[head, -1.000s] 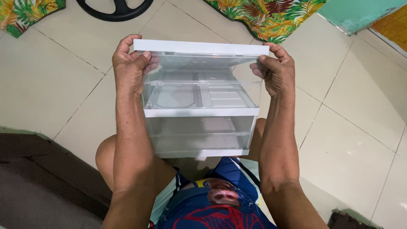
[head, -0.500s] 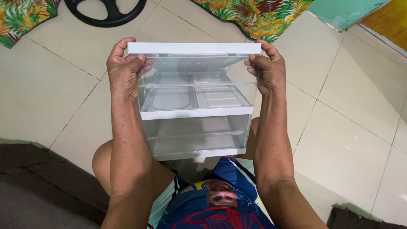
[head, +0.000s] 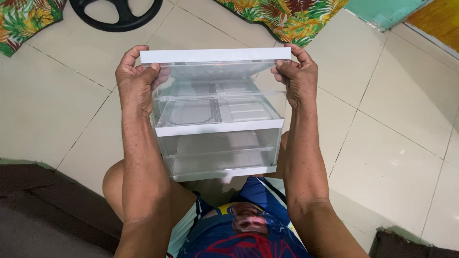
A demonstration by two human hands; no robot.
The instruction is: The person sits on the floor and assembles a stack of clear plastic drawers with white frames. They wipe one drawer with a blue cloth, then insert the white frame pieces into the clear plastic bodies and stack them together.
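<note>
I hold a clear plastic drawer unit (head: 217,119) with white trim in front of me, above my lap. My left hand (head: 137,79) grips its upper left corner, fingers over the white top edge. My right hand (head: 297,76) grips the upper right corner the same way. The unit has stacked transparent drawers, each with a white front strip, and nothing shows inside them. My knees and blue patterned shorts (head: 244,231) are below it.
Beige floor tiles (head: 392,124) lie all around. A black ring-shaped object (head: 117,14) sits at the top left. Leaf-patterned fabric (head: 287,16) lies at the top, with more at the far left (head: 21,19). A dark mat (head: 43,210) is at the lower left.
The drawer unit and both hands have shifted slightly up and left in view. The grip on both corners is unchanged.
</note>
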